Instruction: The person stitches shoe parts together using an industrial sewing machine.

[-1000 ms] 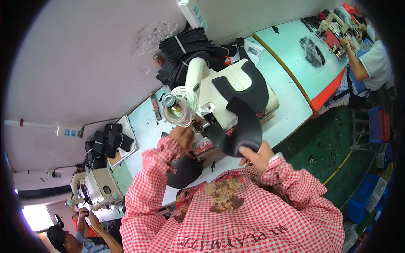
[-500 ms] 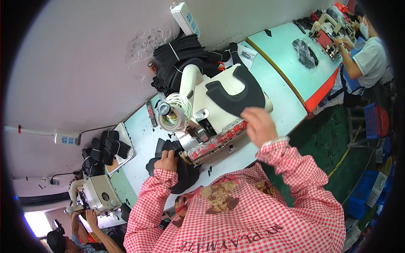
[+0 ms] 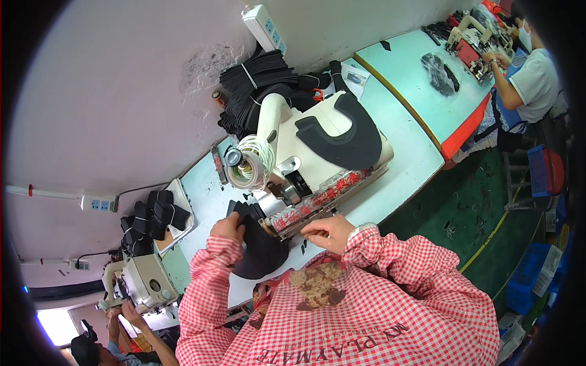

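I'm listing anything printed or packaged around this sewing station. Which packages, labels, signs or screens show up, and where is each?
White printed paper sheet: flat on the pale green table behind the cream sewing machine, rectangular with a dark picture.
Clear plastic bag of dark pieces: on the neighbouring green table, crumpled.
Blue plastic crates: on the floor at right, one bearing a white paper.
No screens or signs visible.

Not much here: clear plastic bag (image 3: 441,72) with dark stuff inside, lying on far green tabletop (image 3: 421,91) near coworker. White printed paper sheet (image 3: 356,78) on near tabletop beside black bundles. No screens, no signs.
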The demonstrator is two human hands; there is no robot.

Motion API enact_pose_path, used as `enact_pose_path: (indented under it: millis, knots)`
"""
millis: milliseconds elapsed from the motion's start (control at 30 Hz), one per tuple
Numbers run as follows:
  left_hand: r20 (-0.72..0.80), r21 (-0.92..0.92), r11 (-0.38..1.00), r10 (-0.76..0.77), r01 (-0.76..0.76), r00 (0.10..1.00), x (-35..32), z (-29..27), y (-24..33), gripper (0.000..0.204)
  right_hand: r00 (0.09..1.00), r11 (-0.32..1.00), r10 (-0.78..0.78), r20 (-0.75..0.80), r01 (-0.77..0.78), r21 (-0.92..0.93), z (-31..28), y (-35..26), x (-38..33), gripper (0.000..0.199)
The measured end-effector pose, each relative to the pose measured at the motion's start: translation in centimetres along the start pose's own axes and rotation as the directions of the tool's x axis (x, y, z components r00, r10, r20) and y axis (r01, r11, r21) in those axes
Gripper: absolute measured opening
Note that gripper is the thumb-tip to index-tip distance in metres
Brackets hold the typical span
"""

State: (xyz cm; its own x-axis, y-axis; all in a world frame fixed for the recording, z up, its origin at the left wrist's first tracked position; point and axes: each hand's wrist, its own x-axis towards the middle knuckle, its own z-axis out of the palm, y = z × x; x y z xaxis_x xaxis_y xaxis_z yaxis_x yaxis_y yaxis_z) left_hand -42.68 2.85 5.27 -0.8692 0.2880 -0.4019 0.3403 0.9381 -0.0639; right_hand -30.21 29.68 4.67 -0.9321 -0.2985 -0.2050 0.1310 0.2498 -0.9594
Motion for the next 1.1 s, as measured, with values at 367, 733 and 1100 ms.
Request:
enact_pose_path:
  millis: [367, 733, 1100]
  knots:
    - [0.204, -0.96, 0.257, 0.375, 0.11, 0.904, -1.5, -3.7, 4.5, 0.019, 0.98, 0.981, -0.194, -0.039, 0.195, 0.024, 1.7, -1.3, 1.2, 0.032]
    - [-0.084, -0.724, 0.66, 0.203, -0.2, 0.976, 3.0, -1.5, 7.5, 0.026, 0.958, 0.868, 0.259, -0.126, -0.174, 0.465, 2.3, -0.3, 3.9, 0.03]
    - [0.342, -0.909, 0.406, 0.603, 0.092, 0.721, 2.2, -1.1, 3.8, 0.029, 0.953, 0.89, 0.221, -0.206, -0.111, 0.442, 1.3, -1.0, 3.1, 0.025]
